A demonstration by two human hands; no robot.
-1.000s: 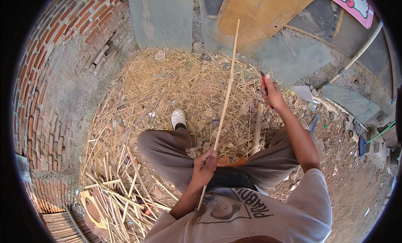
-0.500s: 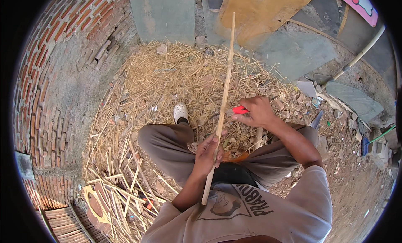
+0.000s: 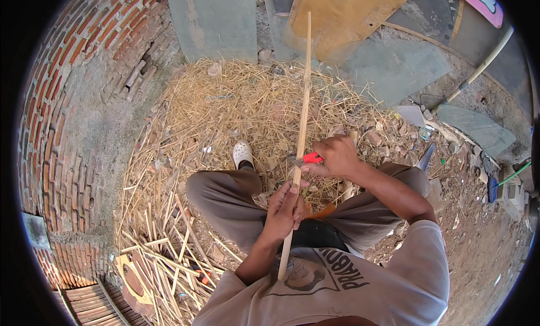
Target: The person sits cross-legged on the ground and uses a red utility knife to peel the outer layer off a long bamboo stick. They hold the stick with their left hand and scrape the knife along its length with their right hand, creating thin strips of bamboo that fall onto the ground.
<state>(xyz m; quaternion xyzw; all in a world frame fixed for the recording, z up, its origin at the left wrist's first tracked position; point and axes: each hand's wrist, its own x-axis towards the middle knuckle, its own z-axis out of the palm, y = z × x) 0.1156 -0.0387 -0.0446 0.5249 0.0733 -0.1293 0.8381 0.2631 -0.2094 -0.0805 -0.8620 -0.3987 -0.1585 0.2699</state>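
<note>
A long pale bamboo strip [image 3: 304, 109] runs upright through the middle of the view, its lower end against my shirt. My left hand [image 3: 284, 207] is wrapped round its lower part, above my lap. In my right hand [image 3: 336, 156] is a red-handled knife [image 3: 311, 158], which looks like a utility cutter. Its short blade meets the strip a little above my left hand. My fingers cover most of the handle.
Straw-like shavings [image 3: 247, 95] cover the ground ahead of my white perforated clog [image 3: 242, 154]. Cut bamboo strips [image 3: 163, 258] lie piled at the lower left. A brick wall [image 3: 62, 135] rises at left; grey sheets [image 3: 216, 25] lie at the back.
My right hand has moved left and slightly down, bringing the knife blade from beside the strip onto it. My left hand has shifted slightly up, and the strip stands a bit more upright.
</note>
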